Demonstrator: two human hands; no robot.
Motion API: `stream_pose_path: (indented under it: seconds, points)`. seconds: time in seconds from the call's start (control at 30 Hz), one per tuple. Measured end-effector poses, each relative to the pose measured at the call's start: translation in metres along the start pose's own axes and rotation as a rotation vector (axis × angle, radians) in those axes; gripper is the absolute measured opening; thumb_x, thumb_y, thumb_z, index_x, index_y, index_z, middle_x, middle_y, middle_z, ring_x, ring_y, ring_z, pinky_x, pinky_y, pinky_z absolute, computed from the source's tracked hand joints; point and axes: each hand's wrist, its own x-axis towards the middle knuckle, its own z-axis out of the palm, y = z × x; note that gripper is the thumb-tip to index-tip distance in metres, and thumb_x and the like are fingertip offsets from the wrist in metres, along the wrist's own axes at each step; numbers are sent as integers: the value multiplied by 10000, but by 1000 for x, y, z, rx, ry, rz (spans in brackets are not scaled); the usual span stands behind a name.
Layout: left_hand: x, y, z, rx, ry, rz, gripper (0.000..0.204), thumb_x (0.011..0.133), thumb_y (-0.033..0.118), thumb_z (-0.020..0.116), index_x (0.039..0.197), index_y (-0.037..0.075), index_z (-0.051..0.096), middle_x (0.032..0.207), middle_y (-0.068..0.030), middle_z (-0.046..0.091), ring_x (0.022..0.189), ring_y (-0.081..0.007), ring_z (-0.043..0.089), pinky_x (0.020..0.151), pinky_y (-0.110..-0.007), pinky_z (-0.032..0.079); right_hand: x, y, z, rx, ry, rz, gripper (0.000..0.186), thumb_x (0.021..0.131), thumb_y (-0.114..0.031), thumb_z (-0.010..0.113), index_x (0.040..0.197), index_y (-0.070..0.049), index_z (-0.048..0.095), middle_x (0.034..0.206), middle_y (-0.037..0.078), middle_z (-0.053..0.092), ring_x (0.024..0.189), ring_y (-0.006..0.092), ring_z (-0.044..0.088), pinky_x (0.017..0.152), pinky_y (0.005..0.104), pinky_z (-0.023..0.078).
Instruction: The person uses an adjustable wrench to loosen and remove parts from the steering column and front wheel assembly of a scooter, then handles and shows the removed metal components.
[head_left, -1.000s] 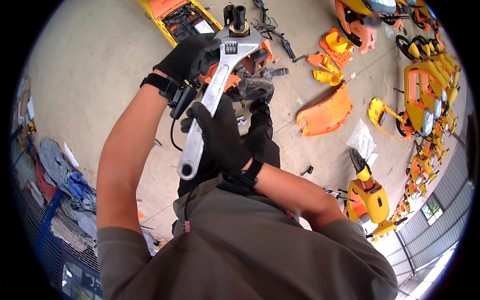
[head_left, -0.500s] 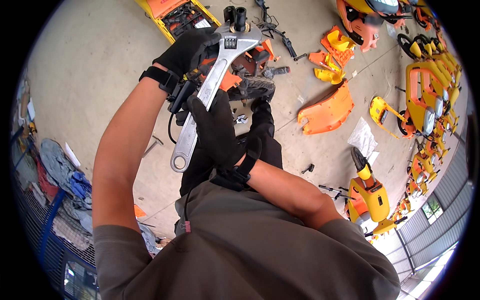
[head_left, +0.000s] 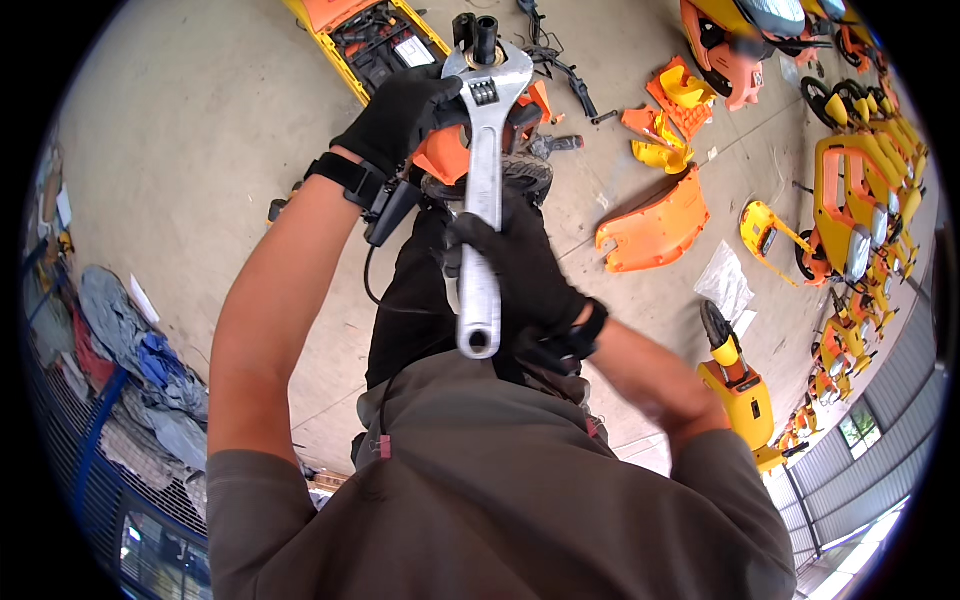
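A large silver adjustable wrench (head_left: 484, 190) stands nearly upright in the picture, its jaws around a brass-coloured nut at the base of a black tube (head_left: 485, 40). My right hand (head_left: 525, 260), in a black glove, is closed around the lower handle, above the hole in its end. At the wrench's head, my gloved left hand (head_left: 400, 118) is closed with the thumb against the jaw's left side; its other fingers are partly hidden. Beneath the wrench are an orange body panel (head_left: 443, 155) and a black tyre (head_left: 530, 180), both partly covered.
A yellow-rimmed tray-like scooter body (head_left: 350, 60) with dark parts lies beyond my left hand. Orange and yellow panels (head_left: 655, 225) lie on the floor to the right. Yellow scooters (head_left: 850, 200) line the right side. Cloths (head_left: 120, 310) are heaped at the left.
The wrench's handle has swung to the right, from slanting lower left to nearly upright. My right hand has moved right with it, and my left hand has shifted slightly right at the head.
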Motion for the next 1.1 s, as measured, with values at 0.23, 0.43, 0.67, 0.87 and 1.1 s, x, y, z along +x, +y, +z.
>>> stream_pose_path:
  seconds: [0.23,0.43,0.67,0.87,1.1]
  points:
    - [9,-29,33,459,166,251,189,928,112,616,1045,-29,662,949,-153,695,845,-191,695,755,-301,562,2,-86,-110,-312,-234,312,353,952,-169,632,1241,-50,467,964,57,620,846,152,659,736,325,569]
    - [10,-29,95,151,420,232,140,870,94,674,976,3,668,833,-186,688,760,-306,698,655,-364,551,47,-169,-167,-1320,-229,192,351,892,-157,669,1194,-38,537,937,39,608,806,171,636,720,341,516]
    - [19,11,132,-550,483,-238,233,845,110,717,998,-39,626,902,-147,688,807,-239,708,687,-349,571,79,-231,-214,-2039,-46,-468,221,805,-153,653,994,-86,562,778,171,619,761,384,627,660,440,494]
    - [6,-17,55,740,718,371,499,802,214,766,1199,-28,587,1123,-163,659,981,-271,666,830,-359,532,8,-231,-249,-1988,168,-197,201,826,-187,637,977,-77,563,828,181,643,820,403,632,680,469,495]
    - [37,-9,49,790,502,374,389,700,204,754,1037,43,644,967,-188,660,931,-393,632,807,-438,504,-161,-103,-373,-1820,488,30,226,816,-202,681,914,-46,551,804,199,631,785,430,619,656,490,493]
